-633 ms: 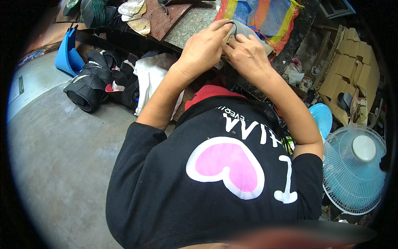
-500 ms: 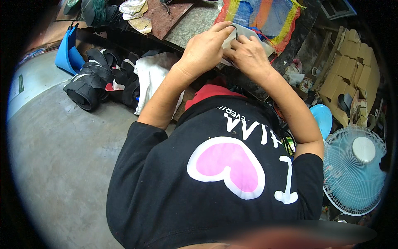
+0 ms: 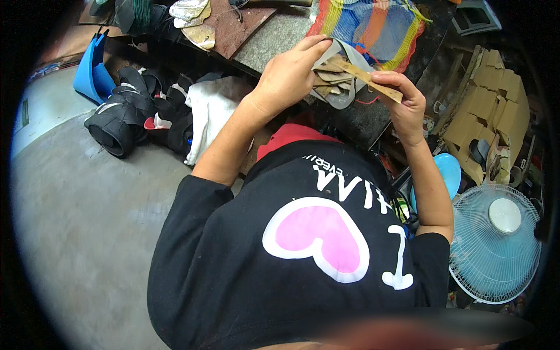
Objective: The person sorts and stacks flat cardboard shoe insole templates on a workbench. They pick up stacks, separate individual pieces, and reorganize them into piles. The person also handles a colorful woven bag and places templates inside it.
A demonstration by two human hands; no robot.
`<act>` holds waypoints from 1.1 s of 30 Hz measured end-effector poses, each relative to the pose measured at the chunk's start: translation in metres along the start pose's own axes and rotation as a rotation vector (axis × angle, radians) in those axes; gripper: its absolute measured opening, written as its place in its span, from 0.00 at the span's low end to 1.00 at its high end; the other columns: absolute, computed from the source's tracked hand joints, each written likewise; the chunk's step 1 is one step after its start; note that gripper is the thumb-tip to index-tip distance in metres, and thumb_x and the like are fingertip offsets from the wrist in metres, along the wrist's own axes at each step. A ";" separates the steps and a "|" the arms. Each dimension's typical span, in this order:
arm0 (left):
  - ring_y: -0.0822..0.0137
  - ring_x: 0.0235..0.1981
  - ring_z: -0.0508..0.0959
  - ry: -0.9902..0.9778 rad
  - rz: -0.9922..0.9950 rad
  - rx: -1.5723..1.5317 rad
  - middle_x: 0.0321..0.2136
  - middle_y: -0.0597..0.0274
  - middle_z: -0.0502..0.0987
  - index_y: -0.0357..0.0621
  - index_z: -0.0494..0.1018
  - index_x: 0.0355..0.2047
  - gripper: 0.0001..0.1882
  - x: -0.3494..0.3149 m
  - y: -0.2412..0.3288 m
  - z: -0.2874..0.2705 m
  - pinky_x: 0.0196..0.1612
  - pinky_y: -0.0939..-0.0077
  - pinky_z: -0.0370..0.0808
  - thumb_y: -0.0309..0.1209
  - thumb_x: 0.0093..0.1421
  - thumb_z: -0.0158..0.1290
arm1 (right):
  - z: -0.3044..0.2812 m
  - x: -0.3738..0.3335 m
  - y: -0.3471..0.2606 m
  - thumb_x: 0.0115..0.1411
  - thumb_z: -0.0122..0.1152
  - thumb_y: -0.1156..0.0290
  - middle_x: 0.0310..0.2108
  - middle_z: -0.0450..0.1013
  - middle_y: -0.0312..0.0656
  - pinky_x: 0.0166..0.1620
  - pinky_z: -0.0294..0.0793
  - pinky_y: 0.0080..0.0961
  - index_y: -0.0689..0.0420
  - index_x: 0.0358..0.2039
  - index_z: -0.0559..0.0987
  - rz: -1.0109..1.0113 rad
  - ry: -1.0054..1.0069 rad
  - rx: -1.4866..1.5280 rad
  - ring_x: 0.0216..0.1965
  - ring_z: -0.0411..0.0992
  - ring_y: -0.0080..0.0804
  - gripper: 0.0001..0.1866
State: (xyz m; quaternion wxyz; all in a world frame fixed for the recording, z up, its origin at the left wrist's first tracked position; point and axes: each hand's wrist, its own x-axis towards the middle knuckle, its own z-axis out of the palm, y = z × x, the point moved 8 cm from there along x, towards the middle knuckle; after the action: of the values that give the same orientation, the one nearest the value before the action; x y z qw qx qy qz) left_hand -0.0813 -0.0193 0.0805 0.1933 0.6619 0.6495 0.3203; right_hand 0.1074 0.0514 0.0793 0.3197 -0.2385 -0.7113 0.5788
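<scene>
At the table's front edge, my left hand (image 3: pixel 287 73) grips the rim of a pale, translucent plastic container (image 3: pixel 343 103), tilted so that its mouth shows. Several flat tan pieces (image 3: pixel 331 80) lie stacked inside it. My right hand (image 3: pixel 408 106) pinches the outer end of a long, flat tan strip (image 3: pixel 376 86) between thumb and fingers. The strip's other end still reaches over the mouth of the container. What the pieces are made of, I cannot tell.
A colourful mesh bag (image 3: pixel 373 32) lies beyond the container. To its left are a reddish-brown board (image 3: pixel 239 26) and pale sole-shaped pieces (image 3: pixel 198 32). Black shoe-like parts (image 3: pixel 119 125) and a white cloth (image 3: pixel 213 108) sit at left. A fan (image 3: pixel 496 239) and cardboard (image 3: pixel 490 105) stand at right.
My right hand has come out of the container toward the right, drawing the tan strip with it. The container's mouth has opened to view, showing the pieces inside.
</scene>
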 end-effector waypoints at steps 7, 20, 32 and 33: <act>0.49 0.52 0.75 -0.012 -0.035 -0.073 0.56 0.51 0.72 0.41 0.69 0.57 0.26 0.003 -0.005 0.003 0.54 0.63 0.73 0.21 0.55 0.47 | -0.018 0.019 0.038 0.64 0.62 0.67 0.30 0.78 0.39 0.32 0.75 0.19 0.59 0.35 0.77 0.511 0.303 0.539 0.25 0.77 0.24 0.08; 0.65 0.35 0.81 0.131 -0.086 -0.347 0.35 0.53 0.80 0.32 0.77 0.41 0.11 0.015 -0.012 0.012 0.41 0.75 0.75 0.26 0.61 0.57 | -0.007 0.039 0.043 0.65 0.59 0.68 0.33 0.79 0.38 0.31 0.71 0.16 0.60 0.43 0.79 0.519 0.216 0.288 0.27 0.75 0.19 0.11; 0.78 0.26 0.75 0.161 -0.460 -1.046 0.26 0.66 0.78 0.34 0.78 0.38 0.11 0.023 -0.066 0.059 0.29 0.80 0.73 0.32 0.62 0.56 | 0.042 0.019 0.012 0.45 0.73 0.69 0.60 0.65 0.49 0.55 0.72 0.38 0.47 0.61 0.70 -0.093 -0.263 -0.911 0.56 0.68 0.49 0.40; 0.79 0.25 0.75 0.145 -0.536 -1.091 0.26 0.67 0.78 0.35 0.78 0.39 0.11 0.021 -0.071 0.063 0.28 0.80 0.73 0.32 0.62 0.55 | 0.040 0.021 0.013 0.47 0.70 0.72 0.57 0.68 0.48 0.51 0.74 0.38 0.47 0.60 0.71 -0.119 -0.238 -0.885 0.52 0.71 0.48 0.37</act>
State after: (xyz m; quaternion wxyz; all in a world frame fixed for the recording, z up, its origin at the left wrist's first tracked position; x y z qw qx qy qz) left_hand -0.0925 0.0174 -0.0091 0.5336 0.2574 0.5474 0.5911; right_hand 0.0637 0.0421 0.0656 0.1358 -0.2428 -0.9341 0.2237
